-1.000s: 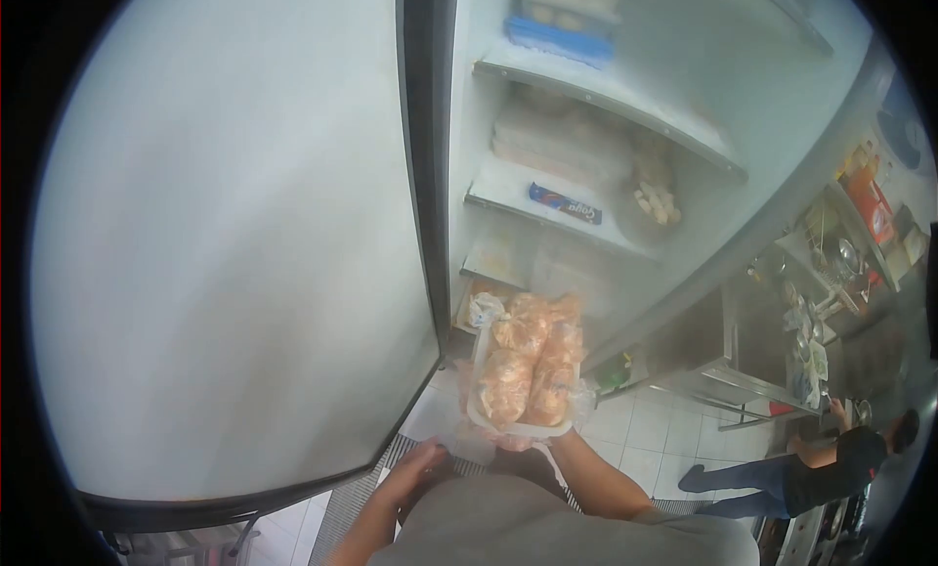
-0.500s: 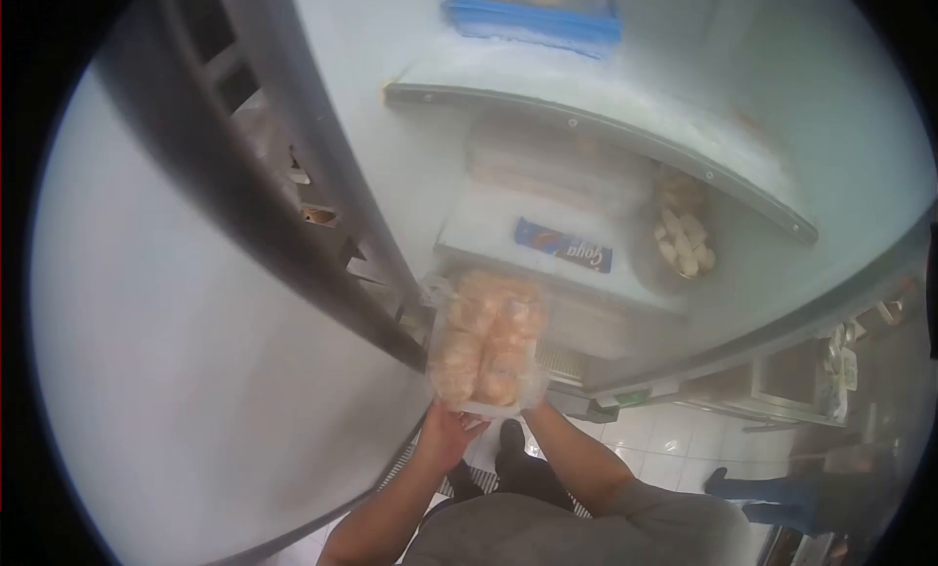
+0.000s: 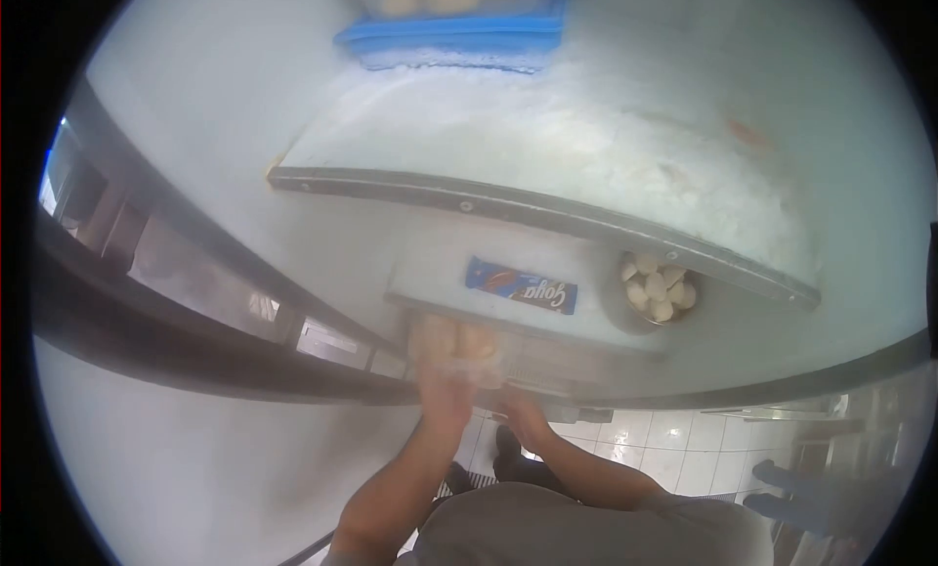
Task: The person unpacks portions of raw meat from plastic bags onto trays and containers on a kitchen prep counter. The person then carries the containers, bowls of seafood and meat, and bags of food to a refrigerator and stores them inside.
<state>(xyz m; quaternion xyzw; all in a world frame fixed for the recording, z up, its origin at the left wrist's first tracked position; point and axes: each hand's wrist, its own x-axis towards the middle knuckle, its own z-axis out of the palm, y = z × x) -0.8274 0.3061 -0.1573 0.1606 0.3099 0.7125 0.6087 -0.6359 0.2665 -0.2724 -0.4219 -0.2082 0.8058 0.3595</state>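
Observation:
In the head view, a clear plastic pack of tan, rounded pieces [image 3: 457,339] sits low in the freezer, just below the lower shelf's front edge. Frosty haze and motion blur its outline; the pieces resemble bread rolls. My left hand [image 3: 447,395] is closed on the near end of the pack, its fingertips partly lost in the blur. Just right of it, my right hand [image 3: 525,419] is lower, fingers loosely stretched towards the pack. It appears apart from the pack, with nothing visible in it. A blue Goya chocolate bar [image 3: 521,285] lies on the frosted surface above.
A bowl of whitish pieces [image 3: 660,290] stands right of the chocolate bar. Above runs a frosted shelf with a metal edge [image 3: 467,205], bearing a blue-lidded container [image 3: 449,38]. The freezer door [image 3: 215,458] stands open at left. Another person's legs [image 3: 782,493] show at lower right.
The pack has gone from in front of me down into the freezer's lower part. My right hand has come away from its side. The view has shifted closer to the shelves.

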